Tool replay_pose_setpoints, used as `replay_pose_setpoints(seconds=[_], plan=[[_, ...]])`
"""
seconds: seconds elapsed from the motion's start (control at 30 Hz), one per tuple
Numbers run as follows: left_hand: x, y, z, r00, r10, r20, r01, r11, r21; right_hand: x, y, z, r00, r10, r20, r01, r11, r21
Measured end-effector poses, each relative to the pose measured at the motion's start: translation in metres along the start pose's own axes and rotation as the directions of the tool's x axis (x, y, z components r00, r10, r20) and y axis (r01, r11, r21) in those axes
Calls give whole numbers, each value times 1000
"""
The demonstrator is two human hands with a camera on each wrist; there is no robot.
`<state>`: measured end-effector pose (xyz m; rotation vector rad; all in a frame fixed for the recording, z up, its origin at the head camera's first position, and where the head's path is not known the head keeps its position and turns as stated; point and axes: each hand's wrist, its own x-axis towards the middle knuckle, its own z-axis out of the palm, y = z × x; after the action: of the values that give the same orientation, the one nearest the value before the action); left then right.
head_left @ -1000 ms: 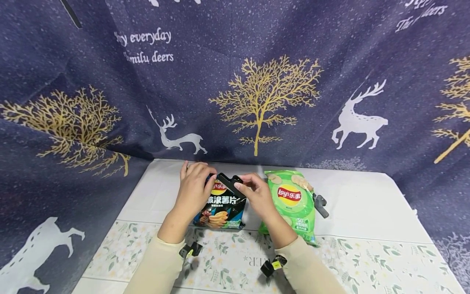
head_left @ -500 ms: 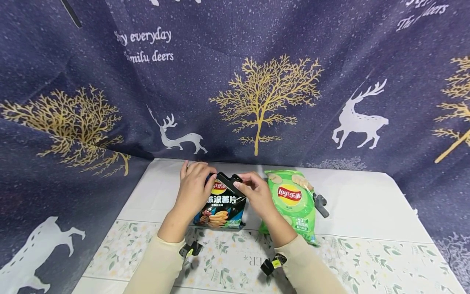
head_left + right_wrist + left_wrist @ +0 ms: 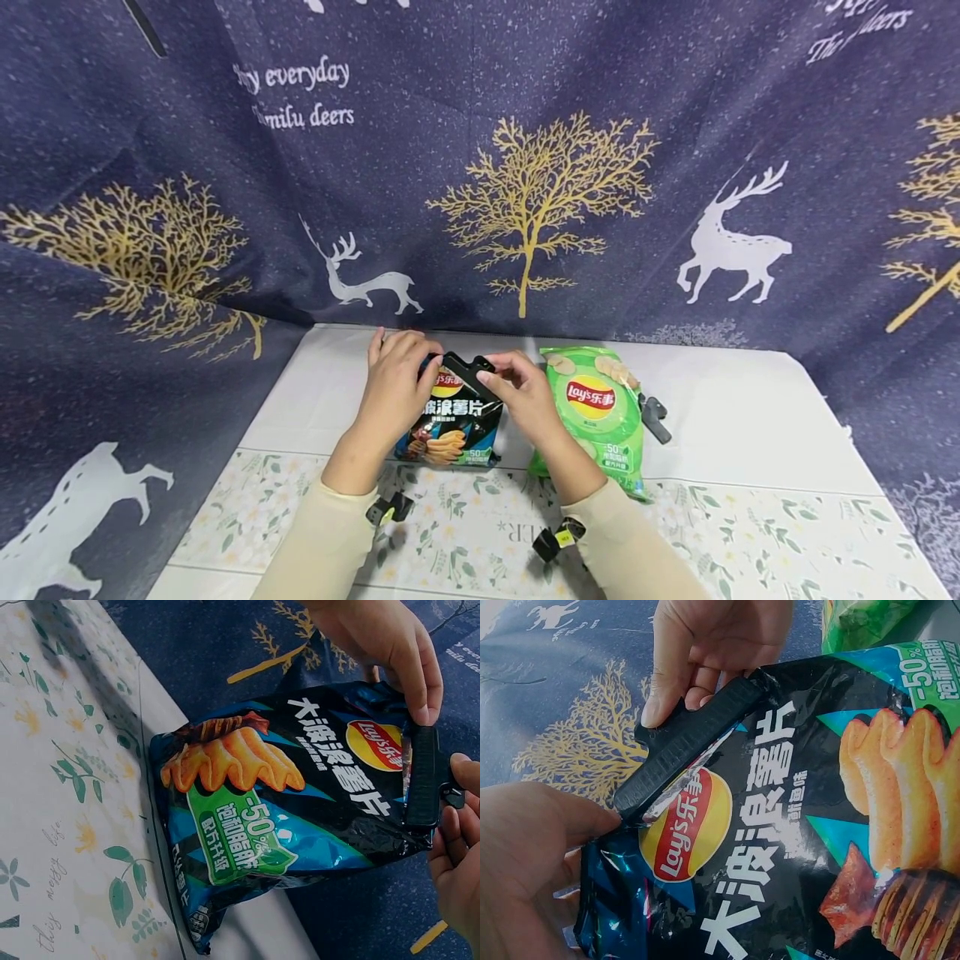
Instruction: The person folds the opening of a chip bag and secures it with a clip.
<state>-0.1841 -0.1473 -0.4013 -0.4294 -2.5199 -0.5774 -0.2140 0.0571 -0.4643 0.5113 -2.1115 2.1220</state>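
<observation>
A black and blue chip bag (image 3: 455,427) stands on the table, its top edge covered by a black sealing clip (image 3: 467,375). My left hand (image 3: 399,375) holds the bag's top left corner, with the thumb at the clip's end, as the left wrist view shows. On the other side, my right hand (image 3: 527,398) pinches the clip's handle between thumb and fingers. In the right wrist view, the clip (image 3: 422,780) lies across the bag's top, just above the red and yellow logo. The bag's back is hidden.
A green chip bag (image 3: 592,408) lies right of the black one, partly behind my right forearm. A second black clip (image 3: 656,419) is beside it on the white table (image 3: 750,425). A dark blue cloth (image 3: 480,183) printed with trees and deer hangs behind.
</observation>
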Motion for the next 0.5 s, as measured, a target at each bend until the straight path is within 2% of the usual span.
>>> replay_pose_setpoints(seconds=[0.27,0.5], plan=[[1,1,0,1000,-6,-9,6,1000,-19,-1,-1,-1,999,34,0,-34,999,-15],[0,0,0,997,-18,-69,13,998,-68,-1,-1,-2,998,58,9,-58,998,-26]])
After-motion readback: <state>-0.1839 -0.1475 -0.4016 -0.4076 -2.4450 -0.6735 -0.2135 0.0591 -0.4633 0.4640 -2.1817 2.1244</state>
